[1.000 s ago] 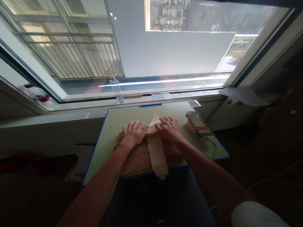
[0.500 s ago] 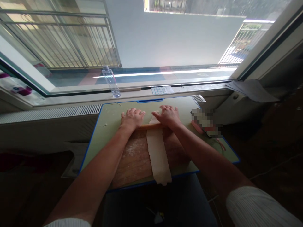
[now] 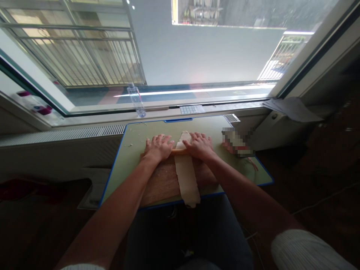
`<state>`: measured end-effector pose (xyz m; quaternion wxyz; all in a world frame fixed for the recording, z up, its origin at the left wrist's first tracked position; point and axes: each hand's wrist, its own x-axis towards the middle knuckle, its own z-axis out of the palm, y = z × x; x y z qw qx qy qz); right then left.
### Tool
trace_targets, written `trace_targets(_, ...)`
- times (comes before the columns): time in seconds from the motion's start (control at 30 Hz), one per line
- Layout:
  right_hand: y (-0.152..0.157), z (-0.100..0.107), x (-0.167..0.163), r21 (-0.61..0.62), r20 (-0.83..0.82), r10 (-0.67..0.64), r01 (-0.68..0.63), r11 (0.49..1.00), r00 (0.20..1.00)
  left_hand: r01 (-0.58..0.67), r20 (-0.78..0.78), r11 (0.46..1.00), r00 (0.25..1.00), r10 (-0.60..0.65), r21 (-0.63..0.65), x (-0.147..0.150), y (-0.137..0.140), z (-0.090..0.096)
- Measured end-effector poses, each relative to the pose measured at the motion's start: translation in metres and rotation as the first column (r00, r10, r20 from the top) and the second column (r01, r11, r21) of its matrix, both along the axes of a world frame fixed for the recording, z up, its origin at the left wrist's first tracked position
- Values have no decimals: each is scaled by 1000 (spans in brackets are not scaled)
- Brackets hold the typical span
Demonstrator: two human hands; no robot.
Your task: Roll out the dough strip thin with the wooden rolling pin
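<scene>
A long strip of rolled dough (image 3: 187,180) lies lengthwise over a wooden board (image 3: 163,180), its near end hanging past the table's front edge. Across it, toward the board's far side, runs a wooden rolling pin (image 3: 179,152); only its middle shows between my hands. My left hand (image 3: 159,147) rests palm down over the pin's left part, fingers stretched forward and apart. Over the right part lies my right hand (image 3: 200,145), also flat with fingers extended, its thumb beside the dough. Both pin ends are hidden under the hands.
The green table (image 3: 118,176) has a blue rim. A blurred-out object (image 3: 237,144) lies at its right side. On the windowsill stand a clear plastic bottle (image 3: 137,100) and a gridded card (image 3: 191,109). Papers (image 3: 291,108) lie at the right.
The pin and both hands have rolled back toward me a little, showing more dough beyond the pin. My fingers lie flatter and straighter. The view has shifted slightly.
</scene>
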<state>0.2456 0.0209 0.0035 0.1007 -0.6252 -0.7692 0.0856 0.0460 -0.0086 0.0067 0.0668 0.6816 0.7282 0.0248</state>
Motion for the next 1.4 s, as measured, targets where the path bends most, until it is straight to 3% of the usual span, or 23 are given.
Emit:
trace_targets(0.23,-47,-7,3,126,74,-20,11,992,997,-23,-38,998,999,25,54,9,-41,-1)
trace_targets(0.4,-57,-5,3,132,75,-18,8,991,997,-11,-53,997,998,16,83,8,-49,-2)
trace_targets(0.77,-2,0,-3,40,-4,-33,33,999,999,-19,17,1000,1000,19,5,1,7,1)
trace_targets(1.07,47,4,-8,-58,-56,-23,19,998,998,-53,40,997,998,51,49,-7,53,-4)
trace_targets(1.2,51,4,-9,-55,-64,-24,20,998,998,-53,42,997,998,50,64,-6,57,-4)
trace_targets(1.4,35,4,-6,-41,-24,-16,15,999,1000,-31,38,998,999,30,48,-4,40,-2)
